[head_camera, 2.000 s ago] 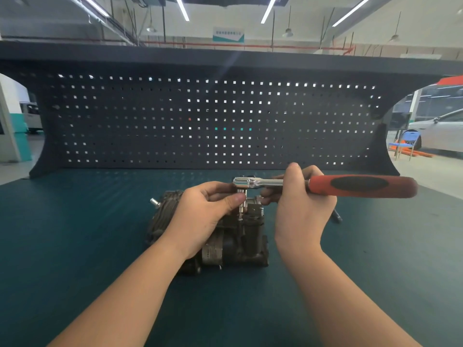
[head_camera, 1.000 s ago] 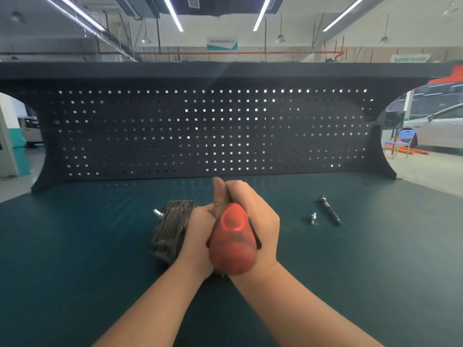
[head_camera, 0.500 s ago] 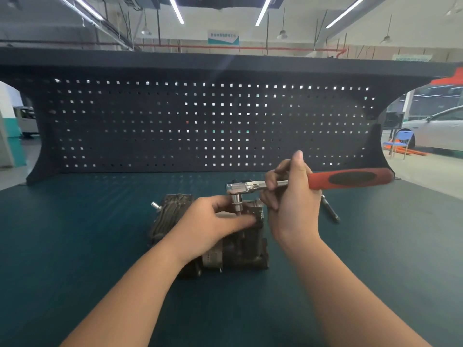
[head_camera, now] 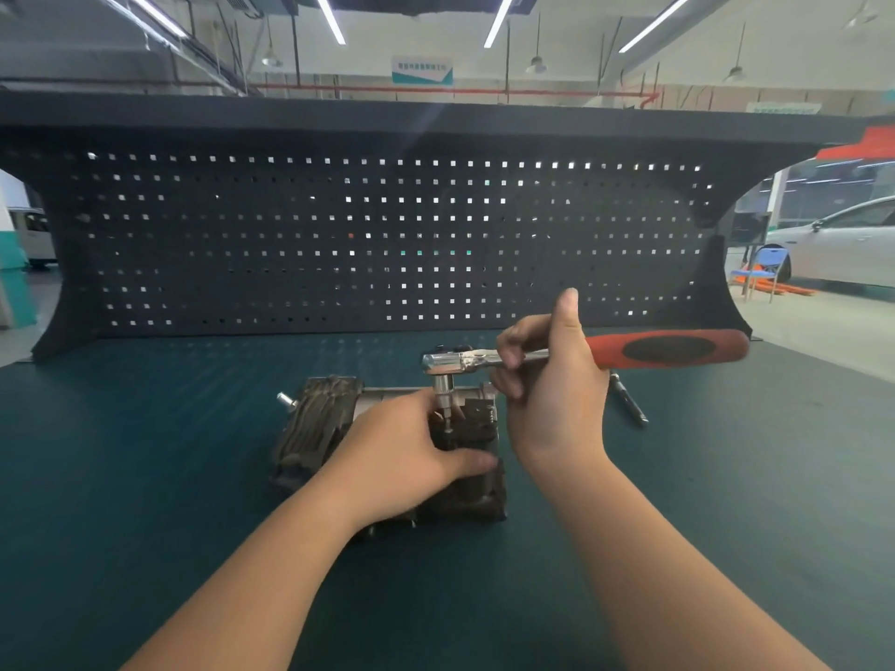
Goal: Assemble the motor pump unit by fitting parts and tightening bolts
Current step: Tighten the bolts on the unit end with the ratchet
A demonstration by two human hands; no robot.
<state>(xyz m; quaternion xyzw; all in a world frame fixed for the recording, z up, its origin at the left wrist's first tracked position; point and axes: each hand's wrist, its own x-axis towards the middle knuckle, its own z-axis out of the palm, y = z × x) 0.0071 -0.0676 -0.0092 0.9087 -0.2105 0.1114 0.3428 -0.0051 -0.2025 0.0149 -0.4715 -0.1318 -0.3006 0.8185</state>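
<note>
Dark ribbed metal motor pump unit (head_camera: 315, 428) sits on the teal bench mat under left hand (head_camera: 407, 452), which now clamps its body lower than half a second ago. Right hand (head_camera: 547, 394) pinches the shank of the chrome ratchet with red-and-black handle (head_camera: 668, 348), handle swung back right from the mid-stroke position: another tightening stroke on the top bolt. Spare dark long bolt (head_camera: 627, 399) lies just right of right hand

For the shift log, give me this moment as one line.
right hand: grips ratchet wrench | socket on pump bolt | left hand: steadies motor pump unit
</note>
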